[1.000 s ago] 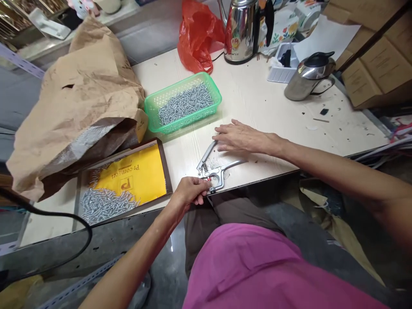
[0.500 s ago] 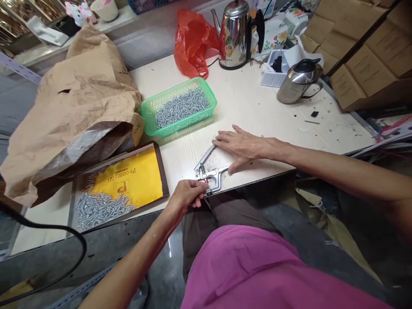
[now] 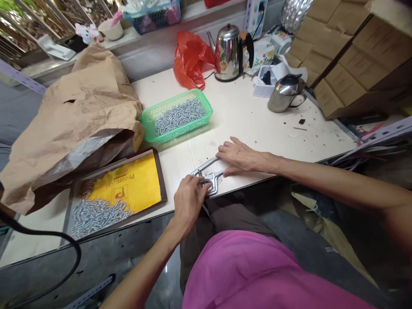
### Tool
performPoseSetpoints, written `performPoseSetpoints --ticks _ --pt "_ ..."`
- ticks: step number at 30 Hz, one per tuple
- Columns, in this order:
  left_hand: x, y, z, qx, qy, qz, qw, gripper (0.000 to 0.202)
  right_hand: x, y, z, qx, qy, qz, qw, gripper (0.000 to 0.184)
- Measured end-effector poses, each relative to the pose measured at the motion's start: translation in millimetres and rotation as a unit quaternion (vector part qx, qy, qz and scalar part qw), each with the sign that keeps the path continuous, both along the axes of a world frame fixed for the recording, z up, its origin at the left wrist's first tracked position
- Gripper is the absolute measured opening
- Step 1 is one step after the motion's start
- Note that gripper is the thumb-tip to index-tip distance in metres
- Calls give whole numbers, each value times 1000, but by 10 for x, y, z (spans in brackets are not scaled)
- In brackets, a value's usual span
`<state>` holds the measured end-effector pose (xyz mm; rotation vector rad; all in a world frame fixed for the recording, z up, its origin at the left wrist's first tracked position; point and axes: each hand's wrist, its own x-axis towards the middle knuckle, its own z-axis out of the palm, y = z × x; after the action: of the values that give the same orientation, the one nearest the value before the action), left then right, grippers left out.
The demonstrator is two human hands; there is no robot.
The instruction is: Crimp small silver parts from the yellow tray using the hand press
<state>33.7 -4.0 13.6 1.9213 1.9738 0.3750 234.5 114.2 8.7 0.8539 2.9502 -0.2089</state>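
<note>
Silver hand pliers (image 3: 212,177) with two long handles and a curved, looped head lie at the table's front edge. My right hand (image 3: 240,156) is curled over the ends of both handles, its fingers on the upper one and its thumb by the lower one. Over the head end bends my left hand (image 3: 190,196), fingertips and thumb pinched close together. Whatever sits between those fingers is hidden. To the left, small silvery metal pieces, like springs or screws (image 3: 99,216), lie heaped in a shallow tray (image 3: 162,186) beside a yellow printed sheet (image 3: 138,184).
A green basket (image 3: 177,136) of similar metal pieces stands behind the pliers. Brown paper (image 3: 80,98) bulges on the left. Further back are a red plastic bag (image 3: 189,60), a steel kettle (image 3: 228,56) and a steel jug (image 3: 281,98). Cardboard boxes (image 3: 354,60) stand at right.
The pliers' handles have come closer together under my right hand. My left hand has turned over and now covers more of the head. The view has shifted slightly.
</note>
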Motion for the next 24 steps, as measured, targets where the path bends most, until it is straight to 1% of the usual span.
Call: performPoseSetpoints --ticks 1,2,4,5,7,9,12,14,18,21,22,24 --pt "51 55 -9 39 28 -45 998 31 -3 -6 -4 4 -1 0 1000 48" --pt "98 126 -24 61 51 -86 993 40 -6 -11 -7 8 -2 -1 1000 48" --pt "169 292 -65 69 80 -147 983 55 -10 -19 -8 9 -2 -2 1000 51" --pt "188 371 -85 62 89 -166 980 58 -11 -25 -5 6 -1 -3 1000 52" --pt "197 491 -118 44 105 -192 975 58 -19 -49 7 -5 1 -5 1000 53" --pt "184 545 -136 33 120 -212 969 53 -35 -86 23 -16 3 -17 1000 47" --pt "173 531 -140 26 129 -223 966 37 -71 -150 30 -32 4 -39 999 28" --pt "183 501 -137 19 125 -211 969 26 -92 -182 8 -46 14 -46 998 19" --pt "203 488 -128 16 118 -196 973 18 -110 -215 -62 -64 30 -64 995 22" --pt "186 496 -127 28 120 -195 973 19 -95 -192 -55 -46 33 -77 995 21" --pt "180 486 -131 35 120 -191 974 22 -84 -166 -39 -39 35 -72 996 21" --pt "181 424 -159 58 116 -170 977 30 -56 -83 0 -45 39 -40 997 29"
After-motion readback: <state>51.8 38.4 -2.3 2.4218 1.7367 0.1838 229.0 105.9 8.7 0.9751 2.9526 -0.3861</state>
